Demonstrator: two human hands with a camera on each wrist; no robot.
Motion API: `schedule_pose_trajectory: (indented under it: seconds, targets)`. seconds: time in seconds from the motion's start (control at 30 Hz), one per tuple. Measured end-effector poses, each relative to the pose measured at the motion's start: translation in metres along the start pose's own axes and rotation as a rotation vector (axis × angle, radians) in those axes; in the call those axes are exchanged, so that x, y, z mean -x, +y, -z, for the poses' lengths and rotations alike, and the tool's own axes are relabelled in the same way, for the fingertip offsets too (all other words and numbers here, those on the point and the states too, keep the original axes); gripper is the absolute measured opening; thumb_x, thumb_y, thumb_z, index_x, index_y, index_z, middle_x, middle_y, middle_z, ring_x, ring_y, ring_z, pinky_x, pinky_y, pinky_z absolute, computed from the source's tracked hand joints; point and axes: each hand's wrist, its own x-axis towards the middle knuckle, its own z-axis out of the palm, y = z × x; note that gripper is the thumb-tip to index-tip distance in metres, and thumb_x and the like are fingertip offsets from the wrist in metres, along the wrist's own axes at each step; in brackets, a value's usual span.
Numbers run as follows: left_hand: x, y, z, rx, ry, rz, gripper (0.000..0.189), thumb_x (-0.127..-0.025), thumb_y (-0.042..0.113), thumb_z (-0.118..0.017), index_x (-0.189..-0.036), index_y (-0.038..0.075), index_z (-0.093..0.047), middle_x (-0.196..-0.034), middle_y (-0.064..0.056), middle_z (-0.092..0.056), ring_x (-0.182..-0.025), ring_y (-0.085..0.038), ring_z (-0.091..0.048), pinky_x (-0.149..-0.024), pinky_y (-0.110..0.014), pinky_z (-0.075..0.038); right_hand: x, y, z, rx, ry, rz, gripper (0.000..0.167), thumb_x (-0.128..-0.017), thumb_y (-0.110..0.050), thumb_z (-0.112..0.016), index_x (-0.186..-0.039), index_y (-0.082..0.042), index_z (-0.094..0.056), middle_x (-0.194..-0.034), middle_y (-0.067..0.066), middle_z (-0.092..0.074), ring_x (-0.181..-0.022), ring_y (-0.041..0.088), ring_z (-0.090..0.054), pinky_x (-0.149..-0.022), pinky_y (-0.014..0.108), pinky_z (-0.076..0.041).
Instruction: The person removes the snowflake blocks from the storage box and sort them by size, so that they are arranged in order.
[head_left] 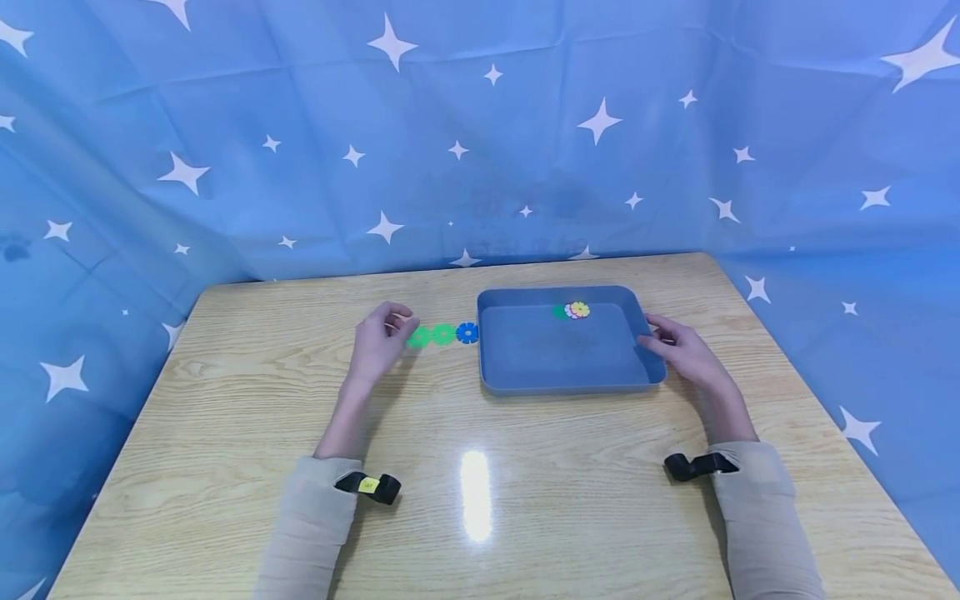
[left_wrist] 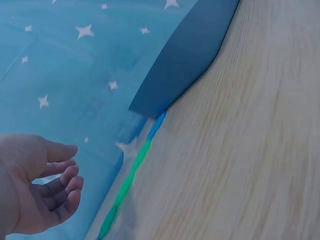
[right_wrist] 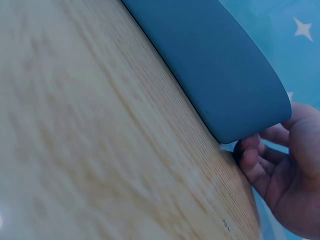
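Observation:
A blue tray [head_left: 566, 358] lies on the table with its right wall in my right hand [head_left: 690, 354]. The thumb reaches over the rim and the fingers are outside, also seen in the right wrist view at the tray's end [right_wrist: 215, 75]. My left hand [head_left: 381, 337] hovers at the left end of a row of flower-shaped discs, fingers loosely curled around nothing in the left wrist view. The row has green discs [head_left: 443, 334] and a blue disc [head_left: 467, 333] beside the tray's left wall; the leftmost green disc [head_left: 419, 337] is partly behind my fingers.
Inside the tray, near its back wall, a yellow disc [head_left: 580, 310] overlaps a pink-and-white one and a green disc [head_left: 560, 312]. The wooden table [head_left: 562, 483] ends at a blue star-patterned cloth [head_left: 465, 125] behind. A bright reflection shows on the table's front part.

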Motion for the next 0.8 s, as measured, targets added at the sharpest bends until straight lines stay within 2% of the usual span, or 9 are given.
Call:
schedule_pose_trajectory:
  seconds: [0.23, 0.6, 0.8]
  targets:
    - [-0.002, 0.019, -0.025, 0.063, -0.073, -0.052, 0.02, -0.099, 0.016, -0.067, -0.111, 0.001, -0.066, -0.091, -0.011, -0.062, -0.082, -0.021, -0.058, -0.072, -0.03, -0.048, -0.001, 0.002, 0.0, 0.017, -0.001, -0.012, 0.063, -0.104, -0.027, -0.058, -0.154, 0.004, -0.034, -0.101, 0.016, -0.052, -0.068, 0.016, -0.047, -0.059, 0.031, -0.045]
    - [-0.005, 0.049, -0.057, 0.104, -0.132, -0.146, 0.017, -0.099, 0.013, -0.067, -0.111, 0.001, -0.067, -0.088, -0.008, -0.061, -0.079, -0.019, -0.058, -0.069, -0.027, -0.049, 0.001, -0.004, -0.002, 0.024, 0.001, -0.002, 0.065, -0.104, -0.03, -0.058, -0.154, 0.004, -0.034, -0.101, 0.015, -0.051, -0.07, 0.015, -0.047, -0.06, 0.029, -0.044]
    - [-0.006, 0.065, -0.076, 0.093, -0.192, -0.208, 0.015, -0.099, 0.014, -0.068, -0.109, 0.003, -0.067, -0.087, -0.006, -0.061, -0.079, -0.018, -0.058, -0.07, -0.026, -0.05, 0.003, -0.007, -0.002, 0.041, 0.006, -0.01, 0.066, -0.104, -0.032, -0.058, -0.153, 0.004, -0.034, -0.099, 0.013, -0.051, -0.069, 0.015, -0.046, -0.059, 0.03, -0.043]
